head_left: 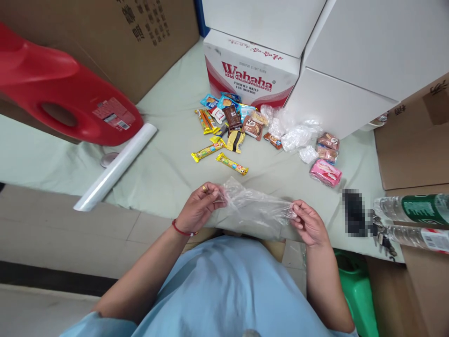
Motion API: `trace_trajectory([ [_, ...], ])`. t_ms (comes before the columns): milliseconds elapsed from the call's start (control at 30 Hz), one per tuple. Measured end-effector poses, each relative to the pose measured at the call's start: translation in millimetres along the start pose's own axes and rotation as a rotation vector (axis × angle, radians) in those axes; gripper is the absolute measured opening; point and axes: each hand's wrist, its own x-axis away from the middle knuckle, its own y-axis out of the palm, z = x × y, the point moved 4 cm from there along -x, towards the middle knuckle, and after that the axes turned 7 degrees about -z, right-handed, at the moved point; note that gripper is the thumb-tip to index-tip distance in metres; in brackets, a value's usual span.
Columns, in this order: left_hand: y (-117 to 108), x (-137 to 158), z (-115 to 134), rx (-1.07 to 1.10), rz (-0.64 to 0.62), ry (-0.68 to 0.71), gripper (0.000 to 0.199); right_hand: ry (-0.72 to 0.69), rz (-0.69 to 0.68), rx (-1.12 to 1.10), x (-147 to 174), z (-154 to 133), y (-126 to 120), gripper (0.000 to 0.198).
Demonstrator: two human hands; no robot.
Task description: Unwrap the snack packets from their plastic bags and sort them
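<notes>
A crumpled sheet of clear plastic film (254, 203) stretches between my two hands above the table's front edge. My left hand (201, 205), with a ring and a red bracelet, pinches its left end. The right end is pinched in my right hand (308, 221). Just beyond the film lie two yellow snack bars (232, 164). Behind them is a loose pile of packaged snacks, with a brown packet (252, 127) among them. To the right, bundles wrapped in clear plastic (300, 135) sit beside a pink wafer packet (326, 172).
A roll of plastic film (115, 168) lies on the left, next to a large red jug (70, 89). A Wahaba-style white-and-red carton (250, 70) and white boxes (347, 47) stand at the back. Water bottles (410, 209) and keys (386, 243) lie at right.
</notes>
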Motion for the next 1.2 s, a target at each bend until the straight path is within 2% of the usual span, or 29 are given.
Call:
trace_trajectory([
  [100, -3.1, -2.6, -2.6, 0.006, 0.034, 0.030, 0.038, -0.033, 0.045, 0.024, -3.2, -2.9, -7.9, 0.034],
  [167, -3.7, -4.1, -5.7, 0.000, 0.066, 0.049, 0.040, -0.072, 0.095, 0.120, -6.5, -4.0, -15.1, 0.036],
  [233, -3.2, -5.3, -9.1, -0.005, 0.102, 0.060, 0.042, -0.171, 0.229, 0.302, -7.2, -8.5, -23.9, 0.040],
  [300, -0.9, -6.4, -11.7, -0.005, 0.121, 0.065, 0.044, -0.314, 0.418, 0.525, -1.8, -17.1, -27.7, 0.042],
  [367, 3.8, -7.6, -13.3, -0.009, 0.109, 0.066, 0.045, -0.433, 0.490, 0.707, 6.3, -24.1, -17.3, 0.039],
  [400, 6.9, -8.0, -13.7, -0.013, 0.095, 0.065, 0.045, -0.471, 0.433, 0.775, 9.1, -25.0, -5.3, 0.038],
  [533, 21.1, -6.7, -15.1, -0.016, 0.045, 0.059, 0.043, -0.573, -0.009, 0.967, 12.5, -9.3, 68.5, 0.040],
  [600, 26.3, -4.1, -16.0, -0.029, 0.022, 0.058, 0.042, -0.621, -0.057, 1.041, 8.8, 1.4, 98.3, 0.042],
  [667, 26.6, -1.1, -15.4, -0.065, 0.006, 0.063, 0.040, -0.670, -0.017, 1.060, 2.6, 6.6, 113.3, 0.026],
  [733, 19.6, 1.4, -11.8, -0.107, 0.016, 0.079, 0.039, -0.702, 0.015, 1.001, -3.1, 4.6, 113.9, 0.019],
  [800, 5.7, 2.4, -5.2, -0.136, 0.052, 0.093, 0.038, -0.661, -0.002, 0.878, -7.9, -1.2, 104.8, 0.018],
  [933, -25.9, -2.0, 11.5, -0.198, 0.175, 0.121, 0.041, -0.349, -0.048, 0.474, -12.8, -4.2, 83.6, 0.026],
  [1000, -35.5, -5.8, 16.7, -0.231, 0.254, 0.145, 0.050, -0.239, -0.001, 0.293, -10.9, -0.2, 81.0, 0.033],
  [1100, -41.0, -6.5, 13.2, -0.258, 0.419, 0.125, 0.066, -0.163, 0.048, 0.076, -7.2, 8.7, 88.4, 0.040],
  [1200, -38.3, 5.9, 1.8, -0.283, 0.607, 0.106, 0.066, -0.131, 0.091, -0.133, -5.3, 16.6, 99.0, 0.045],
])
